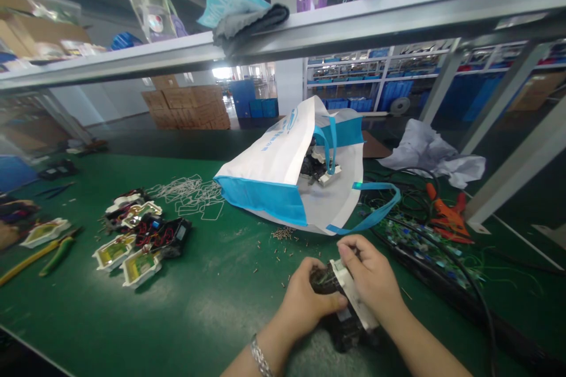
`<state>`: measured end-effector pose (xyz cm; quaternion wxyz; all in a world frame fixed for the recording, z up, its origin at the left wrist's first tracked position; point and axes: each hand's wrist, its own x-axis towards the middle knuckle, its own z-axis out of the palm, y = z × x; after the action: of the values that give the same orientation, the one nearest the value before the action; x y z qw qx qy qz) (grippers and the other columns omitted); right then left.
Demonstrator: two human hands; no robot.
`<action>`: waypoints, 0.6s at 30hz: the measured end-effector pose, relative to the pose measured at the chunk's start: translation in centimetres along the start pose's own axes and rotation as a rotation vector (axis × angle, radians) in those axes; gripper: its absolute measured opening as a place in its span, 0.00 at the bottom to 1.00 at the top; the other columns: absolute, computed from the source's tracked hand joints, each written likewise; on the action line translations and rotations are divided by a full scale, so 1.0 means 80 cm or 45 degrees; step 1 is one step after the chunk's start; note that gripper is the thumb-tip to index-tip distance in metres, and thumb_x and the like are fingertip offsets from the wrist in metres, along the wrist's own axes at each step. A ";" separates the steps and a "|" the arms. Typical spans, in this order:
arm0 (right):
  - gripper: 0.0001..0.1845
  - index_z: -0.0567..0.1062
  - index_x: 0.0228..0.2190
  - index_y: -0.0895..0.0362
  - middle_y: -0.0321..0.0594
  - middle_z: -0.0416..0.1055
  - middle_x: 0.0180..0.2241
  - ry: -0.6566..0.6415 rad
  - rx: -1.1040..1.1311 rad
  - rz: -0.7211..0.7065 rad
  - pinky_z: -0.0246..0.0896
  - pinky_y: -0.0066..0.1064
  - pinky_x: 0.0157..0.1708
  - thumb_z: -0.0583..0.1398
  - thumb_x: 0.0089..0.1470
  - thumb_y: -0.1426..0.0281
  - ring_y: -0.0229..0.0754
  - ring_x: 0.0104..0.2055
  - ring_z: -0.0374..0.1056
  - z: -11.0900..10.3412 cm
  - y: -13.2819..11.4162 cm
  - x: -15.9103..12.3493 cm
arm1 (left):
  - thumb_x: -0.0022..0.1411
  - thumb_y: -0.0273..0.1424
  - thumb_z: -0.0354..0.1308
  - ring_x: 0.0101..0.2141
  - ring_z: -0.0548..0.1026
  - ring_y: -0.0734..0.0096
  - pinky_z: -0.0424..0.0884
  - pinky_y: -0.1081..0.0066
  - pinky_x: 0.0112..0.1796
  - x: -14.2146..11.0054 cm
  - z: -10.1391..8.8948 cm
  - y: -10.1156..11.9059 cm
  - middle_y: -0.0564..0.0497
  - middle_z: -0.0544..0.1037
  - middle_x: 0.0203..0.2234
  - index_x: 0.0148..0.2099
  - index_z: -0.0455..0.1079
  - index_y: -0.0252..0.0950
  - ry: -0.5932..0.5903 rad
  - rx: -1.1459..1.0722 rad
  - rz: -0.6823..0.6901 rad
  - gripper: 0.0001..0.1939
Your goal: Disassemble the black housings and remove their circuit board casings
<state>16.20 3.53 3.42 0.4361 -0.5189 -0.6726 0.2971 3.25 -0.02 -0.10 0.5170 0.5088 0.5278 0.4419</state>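
Both my hands grip one small electronic unit [344, 311], a black body with a white plastic frame and thin green wires, low in the middle of the head view. My left hand [305, 301] wraps its fingers round the black left side. My right hand [374, 280] closes over the white frame from the right and top. A silver bracelet [260, 358] sits on my left wrist. Just beyond my hands lies a white and blue bag [283, 174] on its side, with similar units showing in its mouth.
A pile of opened white and black units [139, 235] lies on the green table [198, 306] at left, beside wire loops [190, 194]. Small screws [283, 234] are scattered before the bag. Yellow-green pliers [39, 253] lie far left. Cables and an orange tool [444, 212] crowd the right.
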 end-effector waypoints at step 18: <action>0.14 0.70 0.24 0.56 0.37 0.68 0.23 0.332 -0.061 -0.048 0.58 0.29 0.27 0.53 0.47 0.60 0.40 0.25 0.63 -0.003 -0.007 -0.003 | 0.35 0.28 0.69 0.26 0.67 0.74 0.64 0.75 0.28 -0.013 0.019 0.010 0.53 0.70 0.24 0.35 0.63 0.31 0.097 -0.648 -0.013 0.24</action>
<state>16.19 3.09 3.94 0.5128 -0.5507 -0.6266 0.2027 4.78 -1.03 0.70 0.6103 0.3426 0.4213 0.5768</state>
